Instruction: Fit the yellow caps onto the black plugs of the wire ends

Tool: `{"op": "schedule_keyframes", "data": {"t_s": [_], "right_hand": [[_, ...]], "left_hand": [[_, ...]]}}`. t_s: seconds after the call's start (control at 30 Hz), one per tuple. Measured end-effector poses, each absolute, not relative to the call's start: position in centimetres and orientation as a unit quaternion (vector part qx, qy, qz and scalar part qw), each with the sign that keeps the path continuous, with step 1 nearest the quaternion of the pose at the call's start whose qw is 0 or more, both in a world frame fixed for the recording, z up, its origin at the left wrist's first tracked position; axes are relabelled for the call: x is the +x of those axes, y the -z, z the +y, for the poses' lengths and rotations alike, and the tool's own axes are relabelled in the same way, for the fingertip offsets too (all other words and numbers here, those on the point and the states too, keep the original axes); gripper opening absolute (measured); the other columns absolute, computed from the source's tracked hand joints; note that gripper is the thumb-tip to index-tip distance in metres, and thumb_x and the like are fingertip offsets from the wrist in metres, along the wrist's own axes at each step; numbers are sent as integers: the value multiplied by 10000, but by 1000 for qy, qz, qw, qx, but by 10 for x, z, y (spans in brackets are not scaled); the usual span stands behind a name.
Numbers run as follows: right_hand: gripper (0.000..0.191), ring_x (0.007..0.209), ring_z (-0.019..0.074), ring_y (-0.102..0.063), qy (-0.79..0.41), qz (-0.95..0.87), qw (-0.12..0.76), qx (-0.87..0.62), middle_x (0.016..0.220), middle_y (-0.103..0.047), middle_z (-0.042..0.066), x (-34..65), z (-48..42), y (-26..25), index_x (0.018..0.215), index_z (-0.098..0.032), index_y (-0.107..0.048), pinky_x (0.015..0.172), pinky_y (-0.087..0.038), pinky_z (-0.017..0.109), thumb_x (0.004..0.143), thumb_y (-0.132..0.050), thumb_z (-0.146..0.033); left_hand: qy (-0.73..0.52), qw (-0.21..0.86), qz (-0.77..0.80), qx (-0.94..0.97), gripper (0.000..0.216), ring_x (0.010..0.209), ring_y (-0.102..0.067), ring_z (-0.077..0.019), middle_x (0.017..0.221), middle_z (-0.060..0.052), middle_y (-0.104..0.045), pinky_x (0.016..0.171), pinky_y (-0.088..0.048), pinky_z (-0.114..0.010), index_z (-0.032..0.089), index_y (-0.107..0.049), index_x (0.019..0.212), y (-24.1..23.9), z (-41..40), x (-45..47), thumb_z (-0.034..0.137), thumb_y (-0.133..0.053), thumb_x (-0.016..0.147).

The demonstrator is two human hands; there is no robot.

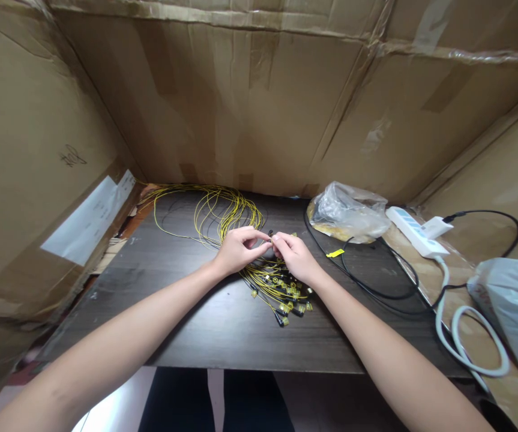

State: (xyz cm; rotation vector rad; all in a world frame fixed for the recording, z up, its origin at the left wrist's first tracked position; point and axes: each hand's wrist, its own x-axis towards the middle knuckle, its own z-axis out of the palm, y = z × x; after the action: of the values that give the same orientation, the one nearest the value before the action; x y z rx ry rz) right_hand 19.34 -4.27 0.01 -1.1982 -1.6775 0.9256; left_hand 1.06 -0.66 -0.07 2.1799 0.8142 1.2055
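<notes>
A bundle of thin yellow wires (222, 210) loops across the back of the dark wooden table (186, 324). Their ends carry small yellow and black connectors (288, 297) heaped in front of my hands. My left hand (238, 249) and my right hand (295, 255) meet fingertip to fingertip above the heap. Both pinch one small dark connector on a wire between them.
Cardboard walls enclose the table at the back and both sides. A crumpled plastic bag (349, 213) lies at back right, a white power strip (414, 231) with a plugged adapter beside it. Black cable (376, 288) and white cord (461, 336) curl at right. A grey bag (511, 306) sits at far right.
</notes>
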Motion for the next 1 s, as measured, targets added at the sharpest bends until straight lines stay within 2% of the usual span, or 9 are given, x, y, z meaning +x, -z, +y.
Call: {"op": "schedule_keyframes", "data": {"t_s": [0.1, 0.3, 0.53, 0.63, 0.8, 1.0], "right_hand": [[383, 635, 149, -469, -382, -660, 431, -483, 666, -515, -7, 193, -42, 1, 699, -204, -525, 628, -376, 291, 956, -446, -478], [250, 639, 142, -451, -376, -653, 443, -487, 704, -507, -20, 195, -43, -2, 792, -209, -531, 622, -369, 282, 907, -519, -430], [396, 636, 149, -464, -367, -667, 429, -485, 676, -499, -8, 193, -41, 2, 707, -206, -505, 625, -379, 293, 961, -444, -504], [401, 636, 149, -466, -376, -661, 431, -486, 677, -511, -7, 193, -42, 1, 715, -204, -520, 629, -382, 291, 962, -454, -513], [277, 645, 144, -457, -379, -652, 444, -484, 707, -515, -15, 193, -44, -3, 795, -207, -547, 621, -378, 277, 908, -534, -460], [304, 636, 146, -451, -378, -656, 440, -482, 674, -498, -15, 194, -44, -3, 726, -207, -522, 617, -375, 283, 915, -513, -446]], "left_hand": [[-456, 276, 309, 788, 209, 542, -403, -97, 573, 38, -452, 550, -324, -239, 158, -799, 858, 1, -6, 12, 351, -718, 856], [-457, 297, 314, 777, 212, 529, -404, -97, 562, 36, -459, 530, -316, -238, 160, -811, 862, 1, -5, 12, 352, -721, 849], [-457, 236, 301, 803, 192, 533, -414, -94, 562, 33, -480, 559, -330, -236, 160, -805, 869, 2, -8, 12, 321, -701, 867], [-450, 273, 323, 787, 225, 537, -411, -98, 567, 29, -482, 548, -327, -236, 162, -800, 845, 1, -7, 13, 368, -711, 848], [-440, 340, 343, 757, 251, 527, -398, -101, 558, 33, -466, 521, -314, -232, 157, -806, 874, 0, -5, 12, 391, -725, 827], [-451, 244, 307, 802, 201, 543, -426, -100, 568, 32, -483, 565, -341, -241, 174, -811, 892, 1, -8, 11, 342, -703, 877]]}}
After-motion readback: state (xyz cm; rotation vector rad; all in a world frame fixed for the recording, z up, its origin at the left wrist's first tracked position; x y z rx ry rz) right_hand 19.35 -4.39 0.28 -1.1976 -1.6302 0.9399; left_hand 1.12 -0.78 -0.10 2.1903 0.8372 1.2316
